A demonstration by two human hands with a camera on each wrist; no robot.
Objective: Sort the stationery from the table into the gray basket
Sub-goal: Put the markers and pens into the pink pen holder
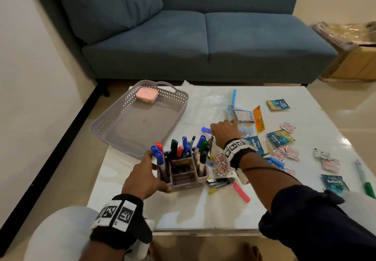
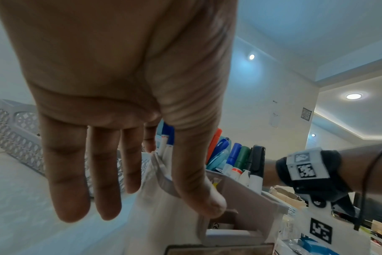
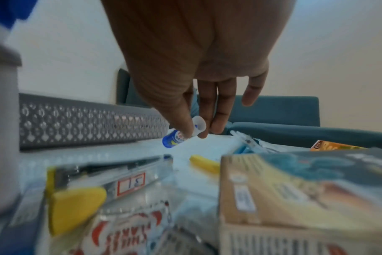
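Note:
The gray basket [image 1: 114, 126] lies at the table's far left with a pink box [image 1: 147, 95] in its far corner. A small gray organizer [image 1: 184, 176] full of markers [image 1: 200, 146] stands in front of it. My left hand [image 1: 156, 173] grips the organizer's left side, thumb on the near wall [image 2: 236, 195] and fingers [image 2: 107, 181] along the far side. My right hand [image 1: 213, 133] reaches past the organizer. Its thumb and fingers pinch a small blue-and-white tube [image 3: 175, 138], tilted just above the table beside the basket wall [image 3: 87, 120].
A stapler [image 1: 220, 181], a pink highlighter [image 1: 241, 192] and a yellow piece [image 1: 212, 191] lie by the organizer. Several snack packets [image 1: 280, 138], a zip bag [image 1: 242, 116] and a green pen [image 1: 366, 183] are spread over the right half. A blue sofa [image 1: 203, 42] stands behind the table.

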